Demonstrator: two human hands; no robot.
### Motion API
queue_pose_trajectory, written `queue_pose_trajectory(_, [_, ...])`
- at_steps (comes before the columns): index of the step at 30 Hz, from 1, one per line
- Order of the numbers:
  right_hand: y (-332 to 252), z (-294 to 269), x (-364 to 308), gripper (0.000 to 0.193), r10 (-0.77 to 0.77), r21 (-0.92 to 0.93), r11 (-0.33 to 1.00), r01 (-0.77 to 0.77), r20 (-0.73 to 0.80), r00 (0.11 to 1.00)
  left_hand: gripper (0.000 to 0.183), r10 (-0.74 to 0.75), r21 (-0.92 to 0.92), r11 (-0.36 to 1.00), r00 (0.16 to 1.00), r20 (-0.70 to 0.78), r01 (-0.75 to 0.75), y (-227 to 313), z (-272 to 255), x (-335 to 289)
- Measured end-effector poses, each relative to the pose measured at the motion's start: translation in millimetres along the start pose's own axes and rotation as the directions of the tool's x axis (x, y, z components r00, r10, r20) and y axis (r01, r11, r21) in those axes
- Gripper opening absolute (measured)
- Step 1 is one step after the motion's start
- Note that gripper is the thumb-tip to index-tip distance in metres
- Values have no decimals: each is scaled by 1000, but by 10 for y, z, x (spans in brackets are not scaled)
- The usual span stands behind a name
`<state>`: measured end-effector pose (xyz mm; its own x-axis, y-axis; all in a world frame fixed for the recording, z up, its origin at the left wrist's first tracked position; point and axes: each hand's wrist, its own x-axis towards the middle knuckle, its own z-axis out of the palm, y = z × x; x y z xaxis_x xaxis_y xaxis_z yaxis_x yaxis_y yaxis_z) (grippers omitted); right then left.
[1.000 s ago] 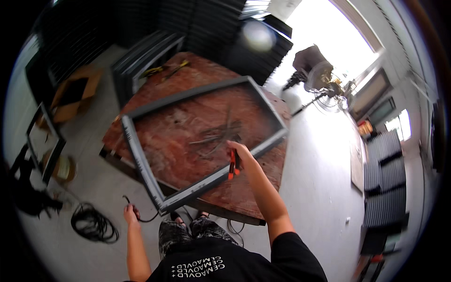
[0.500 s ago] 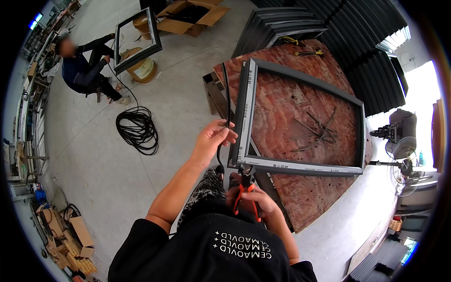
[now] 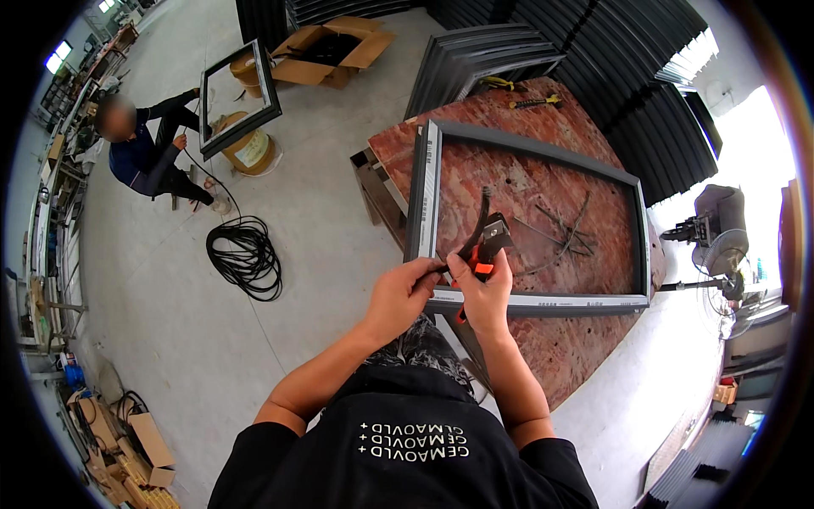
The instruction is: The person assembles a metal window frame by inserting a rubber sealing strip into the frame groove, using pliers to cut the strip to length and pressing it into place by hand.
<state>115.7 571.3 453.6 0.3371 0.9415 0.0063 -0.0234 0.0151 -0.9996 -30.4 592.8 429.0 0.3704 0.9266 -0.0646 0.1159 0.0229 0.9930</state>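
Note:
A dark window frame (image 3: 543,300) with white printed film along its face lies on a reddish wooden table (image 3: 500,182). Over the frame's near left corner, my left hand (image 3: 397,299) pinches a black rubber strip (image 3: 482,212), whose end sticks up past my fingers. My right hand (image 3: 486,297) grips orange-handled cutters (image 3: 493,235), their dark head raised beside the strip. Both hands are close together; whether the blades touch the strip is hard to tell. Inside the frame lie several thin strip offcuts (image 3: 570,233).
Yellow-handled tools (image 3: 536,102) lie at the table's far edge, near stacked dark frames (image 3: 475,64). At far left a seated person (image 3: 140,153) holds another frame (image 3: 237,102) over buckets (image 3: 252,153). Coiled black strip (image 3: 244,259) is on the floor; a fan (image 3: 727,276) stands right.
The cutters have risen from beside my lap to above the frame's near left corner. My left hand has moved in toward them, bringing the strip's end over the frame.

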Motion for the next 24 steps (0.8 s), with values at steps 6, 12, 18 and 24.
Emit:
queue_pose_trajectory(6, [17,-246,56,17,-70,31,997,68,44,997,25,-119,-292,941,976,185,170,-84,149,-30])
queue_pose_trajectory(12, [15,-590,127,20,-2,94,996,-3,54,999,34,-285,-384,809,869,404,444,-68,365,-114])
queue_pose_trajectory(18, [28,-742,192,19,104,203,973,-113,55,993,30,-260,-263,891,892,370,369,-105,434,49])
queue_pose_trajectory(24, [52,-835,469,20,272,176,945,-276,46,961,26,-286,-294,841,834,472,455,-116,412,75])
